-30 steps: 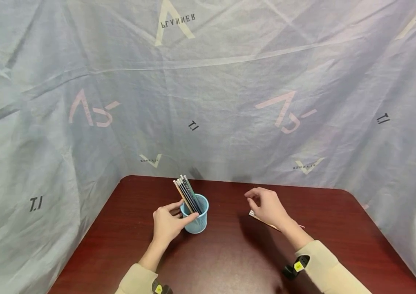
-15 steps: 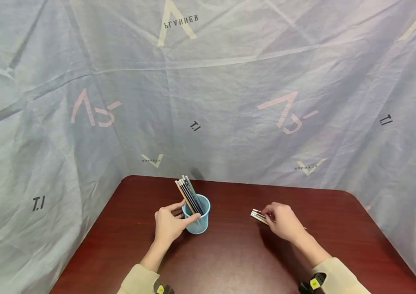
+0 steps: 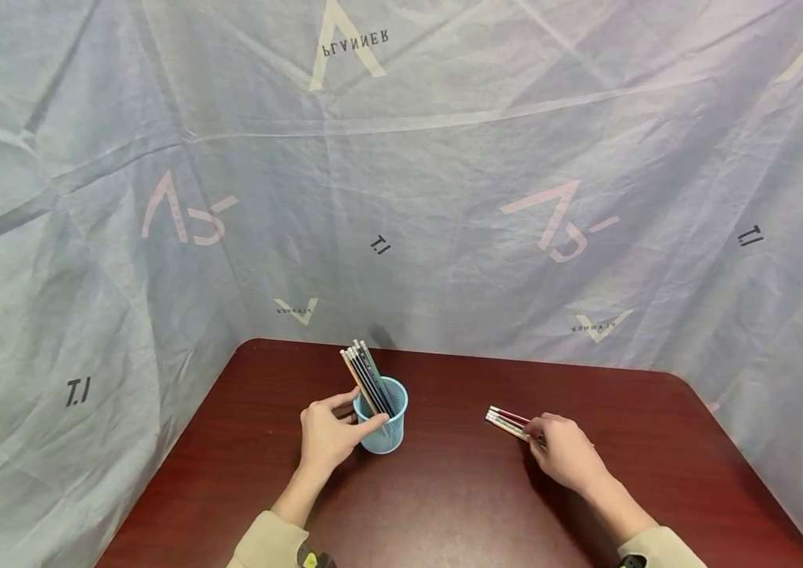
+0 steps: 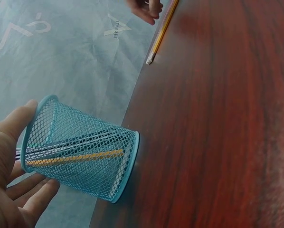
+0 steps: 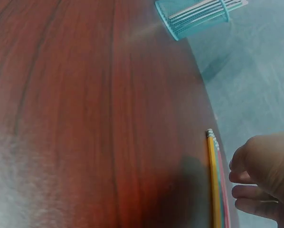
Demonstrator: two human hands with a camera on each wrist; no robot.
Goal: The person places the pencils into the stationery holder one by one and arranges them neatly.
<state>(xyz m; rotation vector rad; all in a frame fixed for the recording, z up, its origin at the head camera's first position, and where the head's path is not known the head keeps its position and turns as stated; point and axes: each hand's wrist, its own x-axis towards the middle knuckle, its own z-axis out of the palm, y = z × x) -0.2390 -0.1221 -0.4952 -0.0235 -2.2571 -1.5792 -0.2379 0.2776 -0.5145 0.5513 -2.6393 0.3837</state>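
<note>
A light blue mesh cup [image 3: 382, 426] stands on the dark red table [image 3: 444, 505] with several pencils [image 3: 367, 377] leaning in it. My left hand [image 3: 329, 435] grips the cup's left side, thumb at the rim. In the left wrist view the cup [image 4: 80, 152] rests against that hand [image 4: 9, 180]. To the right, a few pencils [image 3: 506, 419] lie flat on the table. My right hand [image 3: 566, 455] lies over their near ends. In the right wrist view its loosely curled fingertips [image 5: 237, 190] sit right beside the pencils [image 5: 214, 180], not wrapped round them.
A grey-blue printed cloth [image 3: 444, 197] hangs close behind and on both sides of the table. The table's back edge [image 3: 458, 355] runs just past the cup. The rounded right corner [image 3: 678, 383] lies beyond my right hand.
My right hand came down from mid-air and moved right and nearer, onto the pencils lying on the table. My left hand and the cup kept still.
</note>
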